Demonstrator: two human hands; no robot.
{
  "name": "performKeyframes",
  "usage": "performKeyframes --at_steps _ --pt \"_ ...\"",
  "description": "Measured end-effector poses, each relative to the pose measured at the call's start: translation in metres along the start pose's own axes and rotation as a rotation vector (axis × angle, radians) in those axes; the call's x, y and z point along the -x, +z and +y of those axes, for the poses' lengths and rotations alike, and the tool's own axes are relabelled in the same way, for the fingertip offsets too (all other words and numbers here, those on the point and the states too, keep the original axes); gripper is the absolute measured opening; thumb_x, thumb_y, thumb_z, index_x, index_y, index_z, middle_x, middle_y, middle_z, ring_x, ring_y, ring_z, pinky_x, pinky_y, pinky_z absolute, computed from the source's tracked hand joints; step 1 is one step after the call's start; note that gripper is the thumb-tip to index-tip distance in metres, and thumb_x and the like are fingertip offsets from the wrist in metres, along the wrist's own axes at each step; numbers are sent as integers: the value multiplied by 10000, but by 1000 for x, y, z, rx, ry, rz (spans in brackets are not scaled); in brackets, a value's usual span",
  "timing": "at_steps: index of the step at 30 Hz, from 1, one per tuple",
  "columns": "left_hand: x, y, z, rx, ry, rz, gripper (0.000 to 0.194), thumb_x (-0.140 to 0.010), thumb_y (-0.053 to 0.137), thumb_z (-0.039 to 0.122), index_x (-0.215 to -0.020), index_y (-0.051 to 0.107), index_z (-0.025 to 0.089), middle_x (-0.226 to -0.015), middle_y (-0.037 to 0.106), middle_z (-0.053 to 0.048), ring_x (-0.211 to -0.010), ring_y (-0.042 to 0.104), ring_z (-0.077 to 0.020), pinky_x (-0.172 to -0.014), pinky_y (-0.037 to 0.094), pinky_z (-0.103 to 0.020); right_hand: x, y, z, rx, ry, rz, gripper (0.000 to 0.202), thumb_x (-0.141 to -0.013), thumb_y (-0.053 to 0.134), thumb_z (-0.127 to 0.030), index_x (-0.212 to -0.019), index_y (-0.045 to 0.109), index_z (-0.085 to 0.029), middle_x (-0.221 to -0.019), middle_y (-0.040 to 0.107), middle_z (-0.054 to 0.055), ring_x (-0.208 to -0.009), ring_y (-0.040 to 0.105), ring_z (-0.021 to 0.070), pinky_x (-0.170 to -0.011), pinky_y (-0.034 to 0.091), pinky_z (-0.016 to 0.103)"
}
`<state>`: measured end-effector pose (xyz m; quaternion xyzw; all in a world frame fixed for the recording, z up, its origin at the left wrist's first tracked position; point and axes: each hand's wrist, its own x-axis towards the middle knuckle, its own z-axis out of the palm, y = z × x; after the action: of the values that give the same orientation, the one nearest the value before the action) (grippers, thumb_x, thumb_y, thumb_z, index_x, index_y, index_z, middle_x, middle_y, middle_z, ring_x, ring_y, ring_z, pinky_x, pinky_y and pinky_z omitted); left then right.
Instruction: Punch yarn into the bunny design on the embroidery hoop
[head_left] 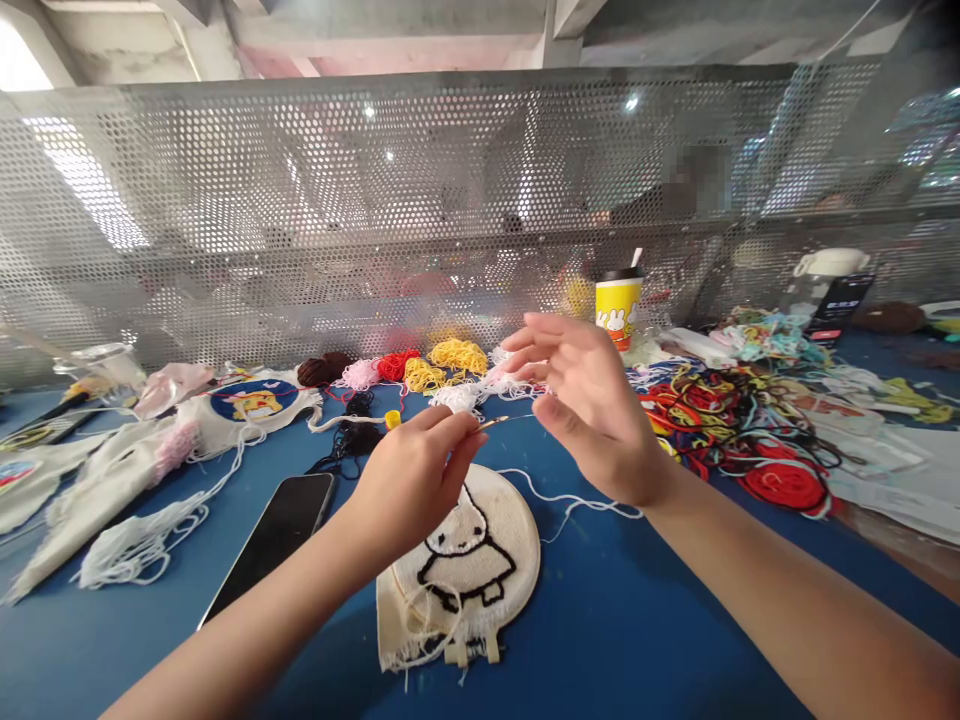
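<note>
My left hand (420, 465) is closed in a pinch around a punch needle, whose slim metal tip (491, 423) sticks out to the right. A yellow piece (392, 419) shows behind the knuckles, perhaps its handle end. My right hand (592, 410) is raised beside the tip with fingers apart; a fine thread or wire runs from the tip toward its thumb. Below both hands lies a round embroidery hoop (525, 545) with cream cloth and a black-outlined rabbit figure, its head partly filled in white. White yarn (577, 500) trails from the hoop to the right.
A black phone (270, 540) lies left of the hoop. Farther left are worked cloths (255, 400) and white yarn (142, 540). Yellow yarn (457, 355) and other bundles line the back. Right are a yellow cup (619, 300), tangled yarn (720, 410) and a bottle (829, 265).
</note>
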<state>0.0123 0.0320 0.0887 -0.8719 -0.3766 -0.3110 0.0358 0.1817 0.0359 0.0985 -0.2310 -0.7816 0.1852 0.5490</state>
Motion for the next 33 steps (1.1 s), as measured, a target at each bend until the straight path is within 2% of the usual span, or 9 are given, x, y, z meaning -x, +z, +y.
performKeyframes --at_steps 3,7,11,15,20,23,27,31,33 --pt "2 1 3 -15 8 -23 199 -819 376 206 -740 547 143 -628 509 -8 -520 444 -104 -488 374 -226 1 4 -2 63 -31 -51 320 -848 337 -332 -1154 359 -240 -1106 450 61 -964 456 156 -860 371 349" --pt "4 5 6 -55 12 -65 226 -819 357 201 -705 544 145 -603 500 -5 -480 441 -106 -441 370 -224 3 8 -2 101 -9 -254 388 -849 284 -409 -1186 330 -223 -1155 429 78 -994 431 160 -870 363 350" --pt "2 6 3 -72 48 1 121 -789 433 200 -813 512 112 -567 530 1 -462 463 -113 -416 382 -222 1 1 0 -48 109 -362 481 -819 250 -504 -1204 314 -223 -1202 391 88 -1028 421 158 -878 362 342" --pt "0 5 4 -217 308 9 149 -799 438 217 -724 527 124 -629 586 -42 -565 509 -146 -514 428 -276 -3 -9 8 -224 304 -430 529 -805 224 -540 -1133 406 -166 -1059 498 97 -924 501 148 -795 426 311" --pt "4 9 14 -316 642 -9 213 -789 411 83 -636 546 145 -593 585 1 -617 534 -139 -696 443 -346 -4 -3 17 -117 492 -630 376 -787 393 -458 -747 584 -136 -748 595 47 -709 544 128 -647 445 259" --pt "6 15 14 -286 714 23 197 -784 435 93 -635 557 135 -593 605 7 -653 568 -140 -765 441 -347 -3 0 18 -263 550 -615 282 -785 447 -376 -719 587 -141 -664 571 1 -639 520 85 -599 424 205" --pt "6 20 8 -201 814 112 116 -765 460 60 -760 572 87 -747 673 -69 -766 609 -153 -847 431 -322 -2 -4 19 -501 661 -608 200 -718 557 -334 -741 581 -137 -640 540 -34 -588 489 47 -552 391 156" --pt "4 22 3 -74 853 205 113 -762 469 71 -864 507 103 -855 683 -107 -831 622 -175 -815 476 -326 -1 -9 23 -689 726 -569 284 -605 661 -348 -762 586 -124 -705 568 -20 -655 527 60 -588 402 158" --pt "4 23 2 -30 817 191 145 -772 461 82 -911 474 122 -919 668 -119 -893 604 -187 -771 499 -316 -1 -10 26 -700 753 -542 261 -608 669 -316 -764 592 -122 -744 589 -3 -693 547 71 -623 412 170"
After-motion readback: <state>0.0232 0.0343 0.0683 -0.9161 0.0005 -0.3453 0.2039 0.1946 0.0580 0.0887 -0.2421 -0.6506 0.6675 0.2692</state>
